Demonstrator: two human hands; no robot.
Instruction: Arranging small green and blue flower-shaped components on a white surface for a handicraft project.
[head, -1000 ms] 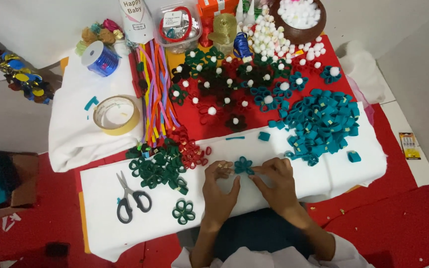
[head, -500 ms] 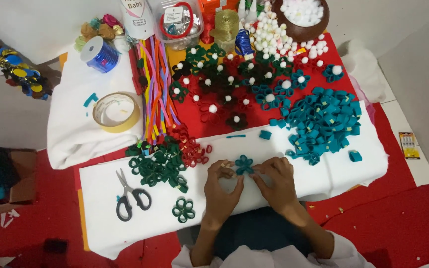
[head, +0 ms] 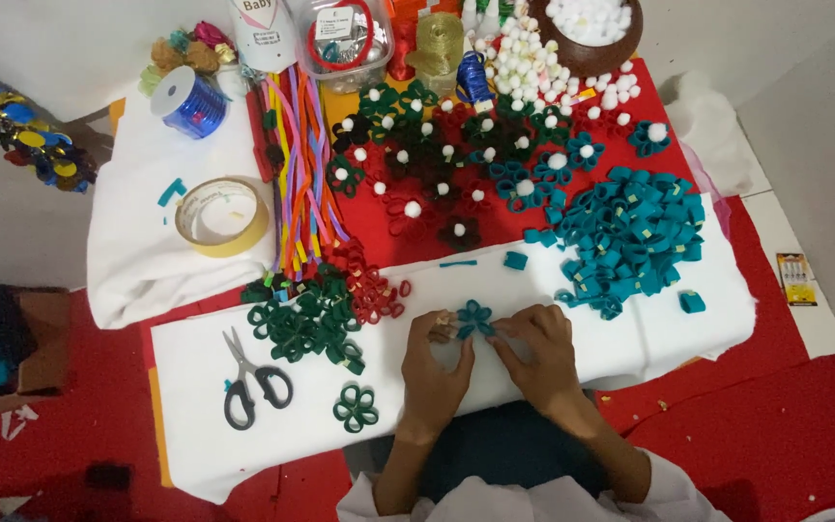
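Hands meet over the white cloth (head: pixel 630 338) near the person's lap, seen from the head camera looking straight down. The left hand (head: pixel 434 372) and the right hand (head: pixel 540 358) both pinch a small teal felt flower (head: pixel 475 318), fingertips curled in around its petals from either side, thumbs tucked underneath. The flower sits just off the cloth's middle, at the near edge of the spread.

Left of the hands lies a finished dark green flower (head: pixel 356 407), and further left a pair of black-handled scissors (head: pixel 251 380), blades closed. Beyond them is a heap of dark green loops (head: pixel 306 324) touching a smaller clump of red loops (head: pixel 371 288). To the far right of the hands a big pile of teal loops (head: pixel 635 237) spills across the cloth. Far behind, green, red and teal flowers with white pompom centres (head: pixel 456 159) crowd the red mat. A roll of tape (head: pixel 222 217) rests on the left cloth, beside a bundle of coloured strips (head: pixel 300 164).
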